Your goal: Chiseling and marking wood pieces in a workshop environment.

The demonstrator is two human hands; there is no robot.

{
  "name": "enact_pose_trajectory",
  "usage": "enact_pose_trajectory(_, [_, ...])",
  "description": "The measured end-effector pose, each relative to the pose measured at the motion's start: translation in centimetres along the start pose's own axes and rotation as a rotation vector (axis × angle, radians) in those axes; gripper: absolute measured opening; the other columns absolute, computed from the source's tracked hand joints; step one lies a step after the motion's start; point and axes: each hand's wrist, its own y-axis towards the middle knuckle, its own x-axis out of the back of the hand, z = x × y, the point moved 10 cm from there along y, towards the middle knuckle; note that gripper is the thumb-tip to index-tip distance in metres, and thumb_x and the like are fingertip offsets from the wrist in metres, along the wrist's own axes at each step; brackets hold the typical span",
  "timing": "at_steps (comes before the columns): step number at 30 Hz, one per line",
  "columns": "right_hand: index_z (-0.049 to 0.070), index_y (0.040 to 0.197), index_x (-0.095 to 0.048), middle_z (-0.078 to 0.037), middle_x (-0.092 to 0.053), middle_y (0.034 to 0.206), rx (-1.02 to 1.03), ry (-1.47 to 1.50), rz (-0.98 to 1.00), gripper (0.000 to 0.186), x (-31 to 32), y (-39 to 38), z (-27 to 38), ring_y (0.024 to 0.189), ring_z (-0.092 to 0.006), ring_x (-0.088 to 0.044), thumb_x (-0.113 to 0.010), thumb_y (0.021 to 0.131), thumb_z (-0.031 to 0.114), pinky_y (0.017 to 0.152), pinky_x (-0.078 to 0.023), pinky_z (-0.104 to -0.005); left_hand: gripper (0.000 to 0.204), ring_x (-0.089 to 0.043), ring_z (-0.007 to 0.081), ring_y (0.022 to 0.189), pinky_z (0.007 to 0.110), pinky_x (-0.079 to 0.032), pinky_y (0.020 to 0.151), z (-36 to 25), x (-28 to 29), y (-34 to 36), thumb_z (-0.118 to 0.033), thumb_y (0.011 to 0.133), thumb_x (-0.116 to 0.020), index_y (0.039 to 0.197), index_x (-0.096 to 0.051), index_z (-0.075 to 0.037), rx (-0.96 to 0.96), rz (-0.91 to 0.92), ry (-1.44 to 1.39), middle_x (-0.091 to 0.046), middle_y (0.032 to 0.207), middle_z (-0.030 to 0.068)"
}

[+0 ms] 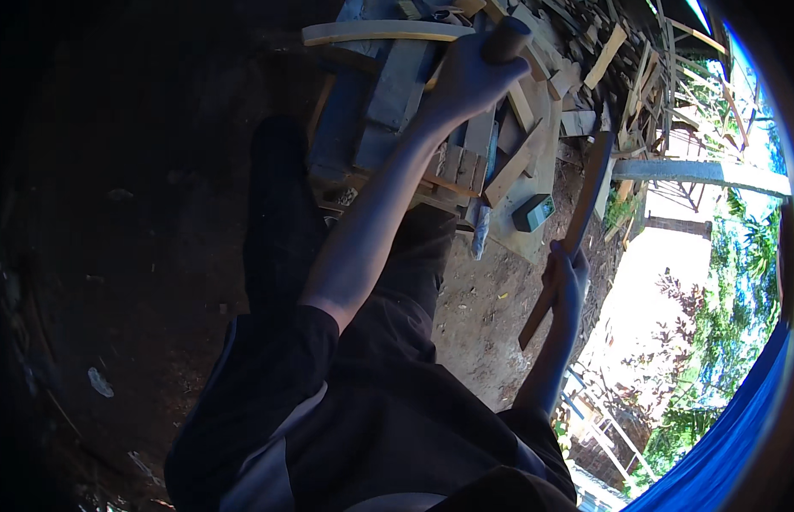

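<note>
My left hand [465, 84] reaches forward over the work surface and is closed around a short, dark brown cylinder [508, 39] with a round end. Most of that cylinder's length is hidden by the hand. On the right, my right hand [567, 280] grips a long, narrow wooden strip [590, 183] near its lower part. The strip stands slanted, its upper end leaning away to the right and its lower end sticking out below the fingers. A pale curved piece of wood [384, 32] lies to the left of my left hand.
Wooden blocks and boards [397, 98] cover the work surface ahead. A small dark green box [533, 212] sits near its right corner, with a clear plastic-looking piece [481, 232] beside it. Scrap wood [644, 94] is piled at far right, near a pale beam [704, 173].
</note>
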Motion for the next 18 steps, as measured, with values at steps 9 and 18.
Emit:
enact_pose_trajectory(9, [-0.001,0.117,-0.060,-0.006,-0.064,0.081,0.076,0.449,0.013,0.037,-11.2,0.3,-1.2,0.050,-0.0089,-0.054,-0.069,0.088,0.020,0.045,-0.043,-0.0242,0.025,-0.037,0.0074,0.033,0.025,-0.034,0.034,-1.4,0.7,-0.8,-0.010,0.089,-0.061,0.069,-0.047,-0.009,-0.026,0.086,-0.181,-0.040,0.048,-0.0021])
enact_pose_trajectory(18, [-0.002,0.120,-0.059,-0.003,-0.062,0.078,0.150,0.448,0.042,0.045,-14.3,1.8,0.6,0.046,-0.0079,-0.051,-0.073,0.085,0.023,0.044,-0.040,-0.0233,0.027,-0.035,0.0087,0.034,0.025,-0.031,0.036,-1.0,-0.3,-1.0,-0.009,0.088,-0.060,0.067,-0.043,-0.009,-0.021,0.152,-0.274,-0.036,0.048,-0.0018])
